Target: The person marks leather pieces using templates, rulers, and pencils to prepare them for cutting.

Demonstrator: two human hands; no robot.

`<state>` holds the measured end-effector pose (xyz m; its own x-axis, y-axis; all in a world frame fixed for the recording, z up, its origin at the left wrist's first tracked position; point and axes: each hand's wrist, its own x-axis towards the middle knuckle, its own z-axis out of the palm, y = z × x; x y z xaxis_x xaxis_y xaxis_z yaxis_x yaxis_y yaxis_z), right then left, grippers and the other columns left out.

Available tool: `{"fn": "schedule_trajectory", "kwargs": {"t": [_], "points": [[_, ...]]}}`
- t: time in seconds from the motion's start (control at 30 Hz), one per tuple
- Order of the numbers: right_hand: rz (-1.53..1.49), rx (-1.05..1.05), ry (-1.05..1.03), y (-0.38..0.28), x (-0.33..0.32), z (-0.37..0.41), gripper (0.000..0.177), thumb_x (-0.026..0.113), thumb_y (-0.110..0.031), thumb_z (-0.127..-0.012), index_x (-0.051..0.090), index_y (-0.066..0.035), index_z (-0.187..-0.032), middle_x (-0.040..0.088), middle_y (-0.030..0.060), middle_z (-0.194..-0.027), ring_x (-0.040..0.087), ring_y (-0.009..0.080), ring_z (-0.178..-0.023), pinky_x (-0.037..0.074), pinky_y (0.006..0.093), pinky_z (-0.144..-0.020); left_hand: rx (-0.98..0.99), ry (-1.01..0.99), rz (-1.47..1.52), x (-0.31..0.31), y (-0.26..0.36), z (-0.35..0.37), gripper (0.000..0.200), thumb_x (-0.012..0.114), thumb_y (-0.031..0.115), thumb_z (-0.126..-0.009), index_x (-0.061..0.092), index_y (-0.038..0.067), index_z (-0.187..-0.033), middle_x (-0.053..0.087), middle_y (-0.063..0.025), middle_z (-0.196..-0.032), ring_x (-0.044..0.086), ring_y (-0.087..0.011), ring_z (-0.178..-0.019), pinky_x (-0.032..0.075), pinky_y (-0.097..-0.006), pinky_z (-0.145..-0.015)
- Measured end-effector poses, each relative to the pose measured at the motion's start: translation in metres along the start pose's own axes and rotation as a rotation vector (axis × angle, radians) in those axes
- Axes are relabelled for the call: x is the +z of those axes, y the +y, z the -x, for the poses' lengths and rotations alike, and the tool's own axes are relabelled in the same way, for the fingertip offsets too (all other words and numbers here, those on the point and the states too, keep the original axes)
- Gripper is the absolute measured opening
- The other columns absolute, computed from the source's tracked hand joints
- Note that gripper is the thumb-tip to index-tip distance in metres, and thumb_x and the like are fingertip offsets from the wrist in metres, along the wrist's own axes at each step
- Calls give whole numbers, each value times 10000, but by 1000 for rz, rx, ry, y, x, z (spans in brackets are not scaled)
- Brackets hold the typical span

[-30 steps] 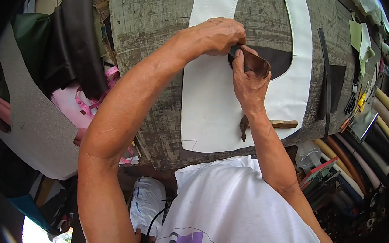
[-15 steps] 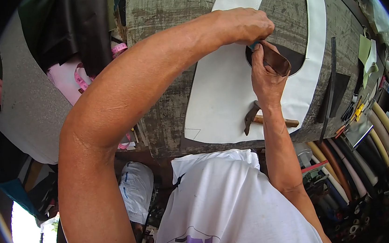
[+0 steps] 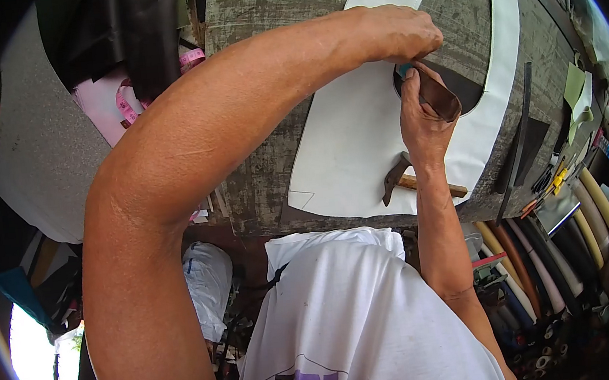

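Observation:
My right hand [image 3: 427, 127] is closed round a curved, dark brown piece [image 3: 439, 96] that looks like leather. A bit of blue [image 3: 404, 70] shows just beyond my thumb. Directly above it, my left hand [image 3: 407, 33] is bent over with curled fingers, close to the brown piece's far end; whatever it grips is hidden beneath it. Under both hands lies a large white curved sheet [image 3: 351, 141] with a dark piece [image 3: 459, 87] in its inner curve. A hammer [image 3: 396, 179] rests on the sheet, its wooden handle passing behind my right wrist.
The worn workbench [image 3: 264, 186] carries a black strip [image 3: 522, 125] and tools with yellow handles [image 3: 559, 180] at the right. Rolls of material [image 3: 517, 265] stand below its right edge. A pink measuring tape [image 3: 124, 105] and dark sheets [image 3: 147, 36] are at the left.
The view has shifted slightly, so the bench and sheet appear a little further right. Both hands keep nearly the same pose around the brown piece.

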<state>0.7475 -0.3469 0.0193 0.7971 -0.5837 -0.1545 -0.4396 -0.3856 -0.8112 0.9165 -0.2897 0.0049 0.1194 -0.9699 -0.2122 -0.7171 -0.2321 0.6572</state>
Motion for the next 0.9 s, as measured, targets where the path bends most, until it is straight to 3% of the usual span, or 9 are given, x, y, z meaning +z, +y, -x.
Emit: {"fn": "schedule_trajectory", "kwargs": {"t": [0.47,0.57,0.67,0.77,0.8,0.9], "points": [[-18,4,-64,2,-8,6,177,649,-72,-979,717,48,-1089,659,-16,-744,553,5,-659,465,194,-582,26,124,63,11,-4,3,91,664,105,-843,718,37,-871,738,-167,-871,718,-370,-837,568,-463,-719],[-28,-39,-66,8,-10,5,172,656,-69,-972,721,45,-1085,671,-7,-759,563,7,-681,481,197,-612,14,185,64,17,-4,5,85,664,100,-841,719,37,-850,727,-165,-805,712,-380,-789,569,-466,-710],[-9,-55,-72,14,-11,6,179,658,-83,-974,721,41,-1086,679,-1,-769,569,11,-690,490,198,-641,95,227,17,31,-7,11,92,667,80,-852,721,56,-923,734,-151,-979,712,-337,-907,575,-426,-771],[-38,28,-80,6,-12,5,195,655,-111,-982,721,33,-1095,682,1,-771,569,20,-676,486,201,-645,59,453,-67,51,10,38,302,671,59,-859,693,70,-1160,641,-101,-1095,652,-258,-1061,548,-354,-908],[-54,45,-90,5,-12,5,201,654,-124,-985,721,30,-1096,680,1,-769,568,23,-670,484,203,-642,25,453,-86,54,16,47,481,667,77,-873,597,126,-1347,612,-84,-1266,599,-247,-1172,490,-364,-1023],[-42,9,-77,11,-13,2,208,654,-151,-991,723,16,-1096,672,-4,-764,564,30,-663,473,209,-622,25,668,-221,79,19,64,630,665,76,-875,488,151,-1475,596,-47,-1364,560,-246,-1249,423,-398,-1101]]}}
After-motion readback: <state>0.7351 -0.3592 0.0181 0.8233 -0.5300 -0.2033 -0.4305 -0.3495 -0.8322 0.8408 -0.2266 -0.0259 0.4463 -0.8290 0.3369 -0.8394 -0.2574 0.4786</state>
